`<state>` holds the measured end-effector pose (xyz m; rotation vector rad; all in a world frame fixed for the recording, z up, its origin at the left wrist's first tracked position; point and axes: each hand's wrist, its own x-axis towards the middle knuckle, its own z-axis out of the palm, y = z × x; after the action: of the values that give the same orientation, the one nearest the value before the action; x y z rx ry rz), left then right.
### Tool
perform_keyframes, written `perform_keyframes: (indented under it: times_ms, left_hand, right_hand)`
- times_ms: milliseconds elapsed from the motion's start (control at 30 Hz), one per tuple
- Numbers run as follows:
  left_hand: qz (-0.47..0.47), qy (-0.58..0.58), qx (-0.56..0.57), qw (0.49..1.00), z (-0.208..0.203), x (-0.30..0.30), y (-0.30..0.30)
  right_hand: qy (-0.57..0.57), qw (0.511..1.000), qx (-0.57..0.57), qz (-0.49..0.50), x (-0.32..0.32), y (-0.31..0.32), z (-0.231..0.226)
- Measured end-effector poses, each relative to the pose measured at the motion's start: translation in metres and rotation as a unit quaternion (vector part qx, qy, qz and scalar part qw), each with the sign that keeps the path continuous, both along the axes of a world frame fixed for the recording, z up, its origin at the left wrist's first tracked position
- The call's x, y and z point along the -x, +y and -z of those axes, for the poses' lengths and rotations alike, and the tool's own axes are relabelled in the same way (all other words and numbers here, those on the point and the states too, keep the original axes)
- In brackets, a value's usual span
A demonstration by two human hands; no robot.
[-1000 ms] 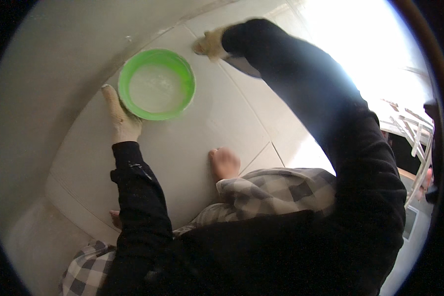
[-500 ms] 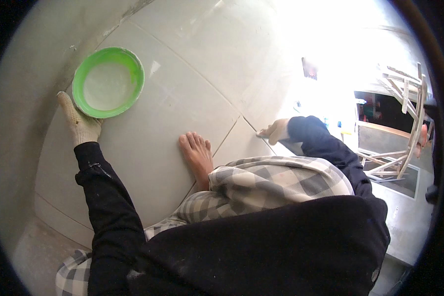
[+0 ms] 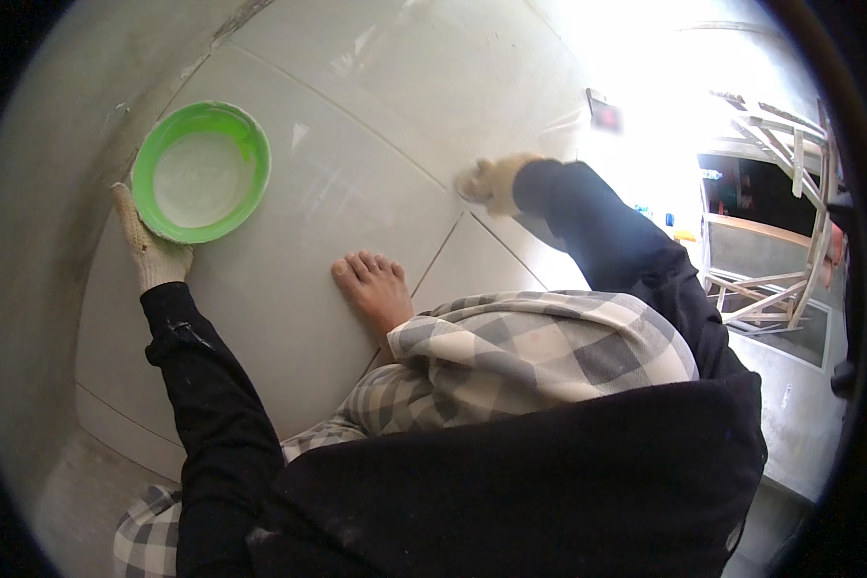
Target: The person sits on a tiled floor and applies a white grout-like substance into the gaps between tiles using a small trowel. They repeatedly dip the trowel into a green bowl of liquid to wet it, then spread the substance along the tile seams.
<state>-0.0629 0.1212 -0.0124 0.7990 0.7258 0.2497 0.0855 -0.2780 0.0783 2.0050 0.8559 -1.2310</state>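
Note:
My left hand (image 3: 149, 246), in a pale work glove, rests flat on the tiled floor (image 3: 356, 125), its fingers touching the rim of a green bowl (image 3: 200, 171) filled with white paste. My right hand (image 3: 488, 182), also gloved, presses on the floor at a joint between tiles; whether it holds something is hidden by blur. My bare foot (image 3: 374, 289) stands on a tile between the two hands, below checked trousers (image 3: 530, 347). Both sleeves are black.
A grey unfinished wall (image 3: 39, 193) runs along the left behind the bowl. White wooden frames (image 3: 790, 193) and a dark opening stand at the right, past a brightly lit patch of floor. A small dark object (image 3: 604, 111) lies on the bright tiles.
My right hand swung from beside the bowl far to the right, then came back to the tile joint. My left hand stayed by the bowl. The view shifted.

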Motion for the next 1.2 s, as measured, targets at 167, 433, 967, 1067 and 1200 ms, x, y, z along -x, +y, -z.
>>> perform_keyframes:
  times_ms: [167,433,967,1067,1200]
  left_hand:
    - [0.013,0.011,-0.031,0.999,0.007,0.004,0.009]
    - [0.116,0.0,-0.047,0.992,0.008,0.009,0.016]
    - [0.045,0.093,-0.106,0.989,-0.006,-0.016,0.022]
    - [0.06,0.078,-0.129,0.987,0.003,-0.019,0.02]
    - [0.039,0.051,-0.084,0.994,-0.002,0.001,0.025]
  right_hand:
    - [0.076,0.943,-0.042,0.32,0.012,-0.029,-0.041]
    - [0.301,0.559,-0.355,0.686,0.017,-0.005,-0.057]
    - [-0.116,0.829,-0.456,-0.302,0.019,0.182,0.008]
    - [-0.087,0.875,-0.296,-0.372,0.025,0.148,-0.01]
    - [-0.034,0.961,-0.227,-0.152,0.017,0.104,-0.045]
